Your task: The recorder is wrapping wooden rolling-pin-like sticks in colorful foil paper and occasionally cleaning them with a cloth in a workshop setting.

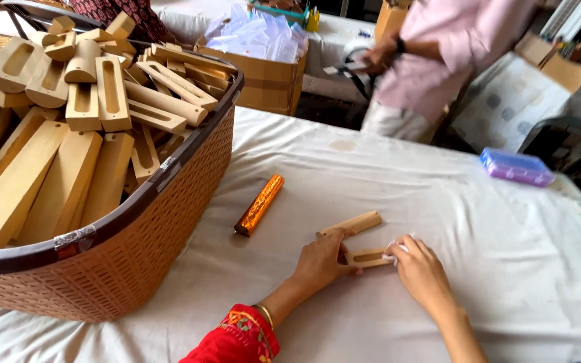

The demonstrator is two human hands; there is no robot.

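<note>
A small slotted wooden piece [366, 257] lies flat on the white cloth between my hands. My left hand [321, 259] presses its left end with thumb and fingers. My right hand [420, 271] touches its right end and pinches a small white wad [393, 251]. A second, plain wooden stick [358, 222] lies just above, against my left fingertips. An orange foil-wrapped bar [259, 204] lies to the left of them.
A big brown woven basket [169, 202] heaped with slotted wooden blocks fills the left. A person in a pink shirt [438, 54] stands beyond the table. A purple plastic box [516, 167] sits far right, a cardboard carton [270, 81] behind.
</note>
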